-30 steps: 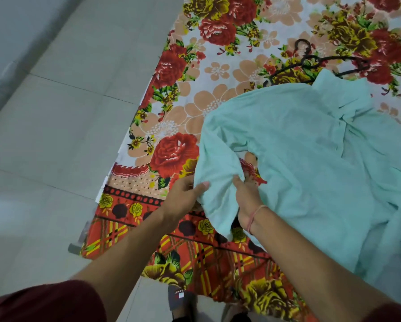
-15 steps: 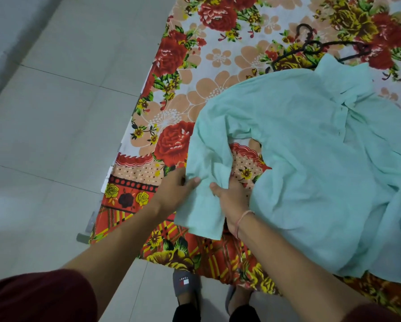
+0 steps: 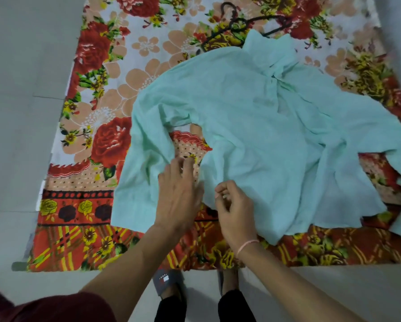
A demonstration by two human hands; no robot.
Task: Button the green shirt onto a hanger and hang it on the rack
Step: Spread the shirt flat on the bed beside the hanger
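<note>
One green shirt (image 3: pixel 253 117) lay on a floral blanket (image 3: pixel 97 135). The left hand (image 3: pixel 178 198) pressed flat on its sleeve (image 3: pixel 139 182); the right hand (image 3: pixel 235 212) pinched its edge.

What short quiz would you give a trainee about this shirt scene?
1. True or false: the green shirt hangs on a rack.
2. The hanger lies: A) by the collar on the blanket, B) in a hand, C) on the tiles.
3. Which hand lies flat, fingers straight, on a sleeve?
Key: 1 false; 2 A; 3 the left hand.
</note>
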